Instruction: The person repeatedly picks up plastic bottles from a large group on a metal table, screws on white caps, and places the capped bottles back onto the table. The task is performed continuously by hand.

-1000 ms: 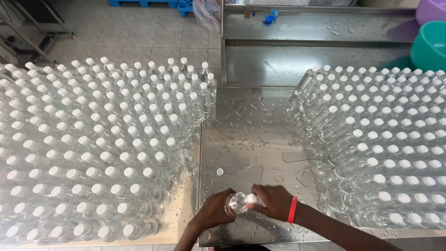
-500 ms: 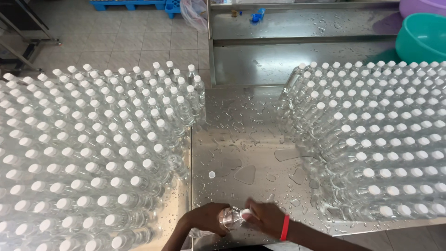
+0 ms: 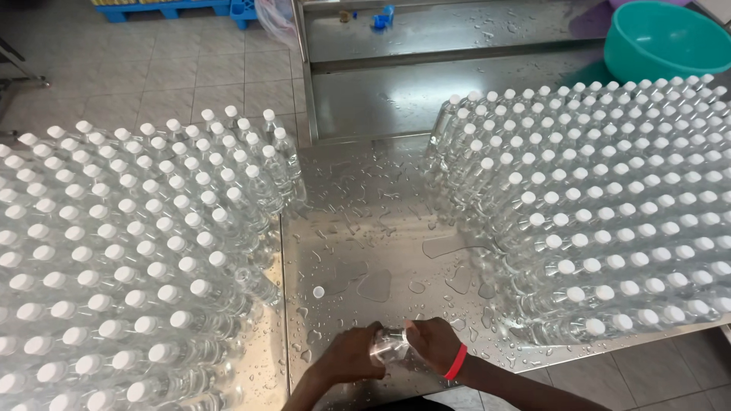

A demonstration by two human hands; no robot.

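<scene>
On the wet steel table [image 3: 365, 190], a wide block of capped clear bottles [image 3: 129, 266] stands at left and another capped block [image 3: 601, 205] at right. Near the front edge between them, a small clear plastic bottle [image 3: 390, 346] lies sideways, clasped at both ends: the left hand [image 3: 349, 356] and the right hand [image 3: 434, 342] curl around it, knuckles up. A loose white cap [image 3: 318, 291] rests just beyond.

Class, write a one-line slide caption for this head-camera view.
Two hands, left hand and right hand, grip a clear bottle between capped bottles.
</scene>
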